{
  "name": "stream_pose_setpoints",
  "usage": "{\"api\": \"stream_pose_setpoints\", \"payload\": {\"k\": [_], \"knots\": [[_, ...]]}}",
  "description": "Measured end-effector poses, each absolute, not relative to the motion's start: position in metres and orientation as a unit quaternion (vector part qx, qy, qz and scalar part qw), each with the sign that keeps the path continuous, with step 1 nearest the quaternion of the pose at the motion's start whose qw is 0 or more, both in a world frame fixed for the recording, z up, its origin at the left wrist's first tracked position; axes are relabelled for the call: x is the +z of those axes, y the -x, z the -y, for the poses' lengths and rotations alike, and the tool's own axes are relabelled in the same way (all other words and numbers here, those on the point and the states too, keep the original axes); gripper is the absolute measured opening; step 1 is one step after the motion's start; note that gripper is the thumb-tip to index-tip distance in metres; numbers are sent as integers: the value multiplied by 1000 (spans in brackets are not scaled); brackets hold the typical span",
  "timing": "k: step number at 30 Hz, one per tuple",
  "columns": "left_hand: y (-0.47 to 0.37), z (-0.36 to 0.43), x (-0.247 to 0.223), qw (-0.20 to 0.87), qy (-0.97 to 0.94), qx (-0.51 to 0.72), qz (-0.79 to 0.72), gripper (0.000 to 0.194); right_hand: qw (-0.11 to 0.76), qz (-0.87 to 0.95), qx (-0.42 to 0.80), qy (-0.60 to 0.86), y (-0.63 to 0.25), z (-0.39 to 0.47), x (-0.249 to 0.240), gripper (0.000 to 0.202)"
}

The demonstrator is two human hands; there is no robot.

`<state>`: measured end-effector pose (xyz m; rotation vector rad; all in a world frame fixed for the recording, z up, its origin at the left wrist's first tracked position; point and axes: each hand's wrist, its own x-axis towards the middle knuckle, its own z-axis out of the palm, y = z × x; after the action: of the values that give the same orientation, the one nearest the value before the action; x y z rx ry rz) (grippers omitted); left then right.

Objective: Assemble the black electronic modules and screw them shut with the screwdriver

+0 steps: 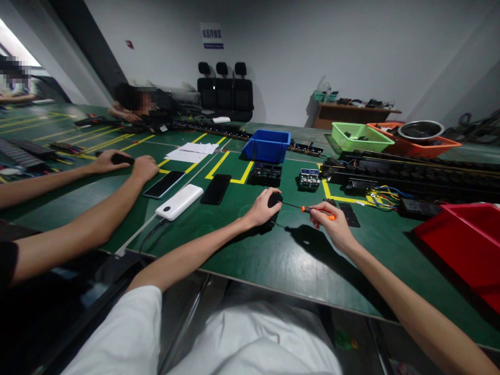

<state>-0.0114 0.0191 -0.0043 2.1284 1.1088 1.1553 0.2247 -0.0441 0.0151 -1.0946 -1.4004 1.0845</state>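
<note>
Black seats (225, 94) (three) stand near the wall (312, 47).

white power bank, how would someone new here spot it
On the green table, find the blue plastic bin, then look nearer and to the left. The white, rounded oblong power bank lies between a black phone and a pale-edged dark phone. Unlike both, it is white, with a round black spot at its near end.

Dim overall; bright window (13, 39) upper left; sheen, shadows on tabletop (234, 250); edges stretched
</note>
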Motion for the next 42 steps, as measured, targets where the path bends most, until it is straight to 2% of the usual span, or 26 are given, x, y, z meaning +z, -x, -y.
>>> {"api": "stream_pose_setpoints", "payload": {"k": [42], "knots": [[12,-21,-5,250,-773,417,-407,30,479,616,432,453,-224,47,13,24]]}}
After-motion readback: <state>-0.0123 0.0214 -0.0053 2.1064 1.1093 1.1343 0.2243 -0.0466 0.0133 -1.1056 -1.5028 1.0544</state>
